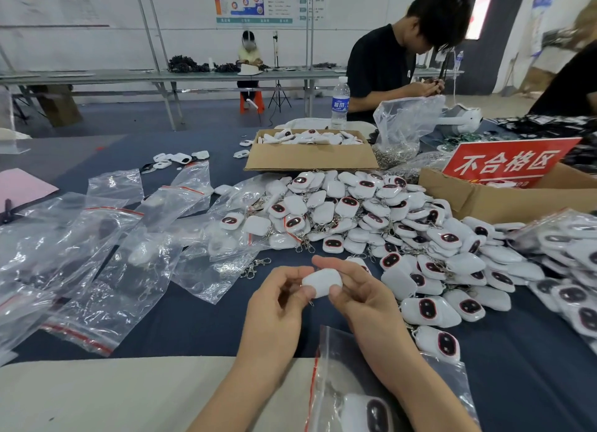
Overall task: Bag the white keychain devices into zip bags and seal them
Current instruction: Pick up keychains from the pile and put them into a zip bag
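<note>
Both hands are pinching one rounded white plastic keychain device (322,282) above the dark blue table (200,321), left hand (274,305) gripping its left end, right hand (355,294) its right, long axis running across. The clear red-striped zip bag (326,360) is lying just below, under the right wrist, nearer that hand.

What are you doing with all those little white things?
A person is packing white keychain devices into zip bags. Both hands, left hand and right hand, hold one white device over the blue table. A big pile of devices waits on the right. Zip bags, some filled, lie on the left. One bagged device sits under the right wrist.
</note>
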A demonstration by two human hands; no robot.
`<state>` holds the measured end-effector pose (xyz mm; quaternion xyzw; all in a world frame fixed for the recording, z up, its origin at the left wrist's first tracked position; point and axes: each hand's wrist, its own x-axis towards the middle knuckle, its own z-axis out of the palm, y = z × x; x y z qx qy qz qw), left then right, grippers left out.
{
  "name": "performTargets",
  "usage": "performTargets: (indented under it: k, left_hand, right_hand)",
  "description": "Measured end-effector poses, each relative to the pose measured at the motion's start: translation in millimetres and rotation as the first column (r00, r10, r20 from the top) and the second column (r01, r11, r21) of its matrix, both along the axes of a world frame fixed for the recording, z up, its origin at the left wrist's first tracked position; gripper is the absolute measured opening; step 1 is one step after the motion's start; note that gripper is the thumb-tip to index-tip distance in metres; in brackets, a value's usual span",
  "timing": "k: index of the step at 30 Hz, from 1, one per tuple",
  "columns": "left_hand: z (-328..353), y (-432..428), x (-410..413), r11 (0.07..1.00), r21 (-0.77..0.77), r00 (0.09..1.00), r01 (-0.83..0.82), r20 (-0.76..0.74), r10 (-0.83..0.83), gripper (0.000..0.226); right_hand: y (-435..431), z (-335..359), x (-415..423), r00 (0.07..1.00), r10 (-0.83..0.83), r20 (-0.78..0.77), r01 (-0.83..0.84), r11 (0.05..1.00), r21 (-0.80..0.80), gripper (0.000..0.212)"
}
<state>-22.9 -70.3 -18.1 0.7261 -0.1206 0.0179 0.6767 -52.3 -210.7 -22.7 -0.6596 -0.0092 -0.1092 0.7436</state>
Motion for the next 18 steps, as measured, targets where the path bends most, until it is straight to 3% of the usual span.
performTargets:
  k: [10,18]
  left_hand:
    - [3.6,0.5,-1.3,0.999,-0.034,0.999,0.0,0.045,0.001,0.022]
    - [1.3,-2.0,-1.9,0.999,0.026,0.995,0.032,0.094,-0.034,0.018]
  right_hand:
    - [0.1,3.8,-2.1,0.996,-0.07,-0.049,0.073,0.996,0.055,0.016]
    - [-0.1,3.2,-0.4,0.992,-0.098,-0.078,0.107,0.986,0.125,0.021]
